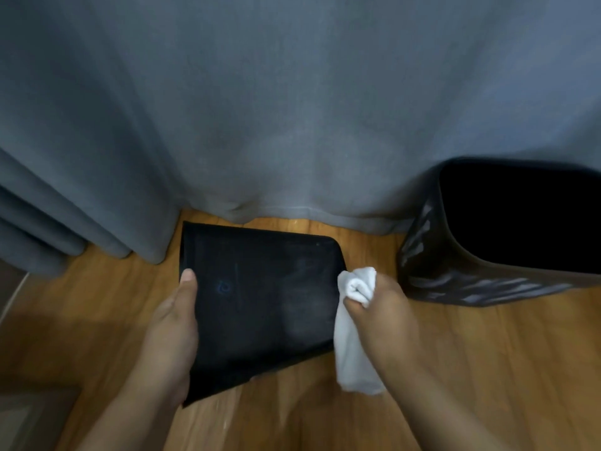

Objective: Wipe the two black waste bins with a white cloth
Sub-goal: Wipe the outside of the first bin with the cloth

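One black waste bin (260,304) is tipped so that its flat underside faces me, low at the centre of the view. My left hand (172,327) grips its left edge, thumb lying on the dark surface. My right hand (377,307) clutches a bunched white cloth (353,323) against the bin's right edge, with the cloth's tail hanging down. The second black waste bin (500,236) stands upright on the floor at the right, its opening facing up and its ribbed sides showing.
A grey curtain (292,109) hangs across the whole back and reaches the wooden floor (487,369); its folds bunch at the left. A pale cord (13,297) runs along the floor at the far left.
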{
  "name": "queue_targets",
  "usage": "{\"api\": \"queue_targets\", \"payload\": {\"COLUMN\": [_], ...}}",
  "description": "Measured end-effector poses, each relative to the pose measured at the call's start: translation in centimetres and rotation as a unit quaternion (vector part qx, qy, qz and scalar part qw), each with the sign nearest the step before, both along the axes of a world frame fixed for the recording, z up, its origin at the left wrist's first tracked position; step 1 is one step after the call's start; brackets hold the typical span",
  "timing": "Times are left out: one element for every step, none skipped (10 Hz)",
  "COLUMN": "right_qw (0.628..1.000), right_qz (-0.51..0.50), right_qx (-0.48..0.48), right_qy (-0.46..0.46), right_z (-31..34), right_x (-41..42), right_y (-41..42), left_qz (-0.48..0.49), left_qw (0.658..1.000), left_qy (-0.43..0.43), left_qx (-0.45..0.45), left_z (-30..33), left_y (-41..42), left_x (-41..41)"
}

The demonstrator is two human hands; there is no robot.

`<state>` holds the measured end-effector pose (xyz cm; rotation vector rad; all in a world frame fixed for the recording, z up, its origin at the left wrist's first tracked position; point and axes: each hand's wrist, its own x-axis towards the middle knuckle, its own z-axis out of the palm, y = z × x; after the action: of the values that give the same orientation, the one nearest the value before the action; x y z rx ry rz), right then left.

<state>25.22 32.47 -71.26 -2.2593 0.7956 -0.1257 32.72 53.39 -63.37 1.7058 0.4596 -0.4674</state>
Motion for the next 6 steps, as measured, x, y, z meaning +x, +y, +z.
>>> {"api": "queue_targets", "payload": {"right_qw": [0.999, 0.991, 0.987, 0.995, 0.999, 1.000], "right_qz": [-0.018, 0.075, 0.110, -0.019, -0.032, -0.002], "right_qx": [0.024, 0.060, 0.079, 0.079, 0.026, 0.007], "right_qy": [-0.034, -0.096, -0.088, -0.053, 0.003, -0.004], "right_z": [1.0, 2.8, 2.9, 0.9, -0.5, 0.4], "right_x": [0.2, 0.5, 0.1, -0.7, -1.9, -1.7], "right_y": [2.8, 7.2, 7.3, 2.7, -0.9, 1.0], "left_qz": [-0.002, 0.001, -0.009, -0.016, -0.011, -0.008], "left_qw": [1.000, 1.000, 1.000, 1.000, 1.000, 1.000], "left_qy": [0.002, 0.000, 0.000, 0.005, 0.002, 0.005], "left_qx": [0.007, 0.024, 0.024, 0.020, 0.020, 0.010], "left_z": [0.1, 0.2, 0.2, -0.1, 0.0, -0.1], "left_y": [-0.3, -0.4, -0.2, 0.2, -0.1, -0.5], "left_x": [0.3, 0.5, 0.5, 0.7, 0.7, 0.8]}}
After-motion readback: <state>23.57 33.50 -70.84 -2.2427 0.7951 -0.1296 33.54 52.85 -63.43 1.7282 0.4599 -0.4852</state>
